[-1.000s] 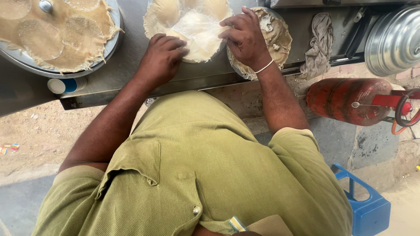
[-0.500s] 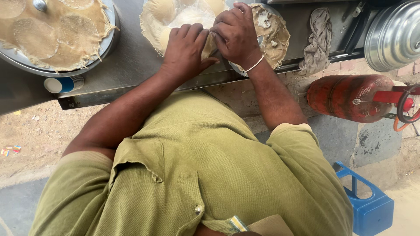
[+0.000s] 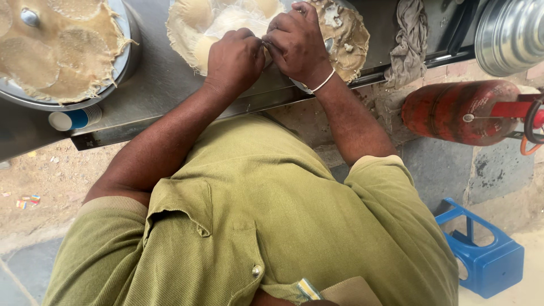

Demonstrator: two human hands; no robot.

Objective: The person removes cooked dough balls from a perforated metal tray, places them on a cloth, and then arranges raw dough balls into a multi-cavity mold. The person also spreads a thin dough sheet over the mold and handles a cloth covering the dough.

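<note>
My left hand (image 3: 234,59) and my right hand (image 3: 296,41) meet over a pale, floury sheet of dough (image 3: 190,25) spread on the steel counter (image 3: 153,79). Both hands pinch the dough's near edge, fingers closed on it, knuckles almost touching. A thin white bangle circles my right wrist. Under my right hand lies a round tray (image 3: 348,34) with a brown, crusted cloth. Part of the dough is hidden beneath the hands.
A large metal tray (image 3: 62,51) of thin flat rounds sits at the left, with a blue-and-white cup stack (image 3: 75,118) below it. A grey rag (image 3: 409,39), a steel drum (image 3: 510,34), a red gas cylinder (image 3: 459,113) and a blue plastic stool (image 3: 481,255) stand at the right.
My left hand has slid right to meet my right hand, and both have gathered up the dough's near edge, which lay flat a second ago.
</note>
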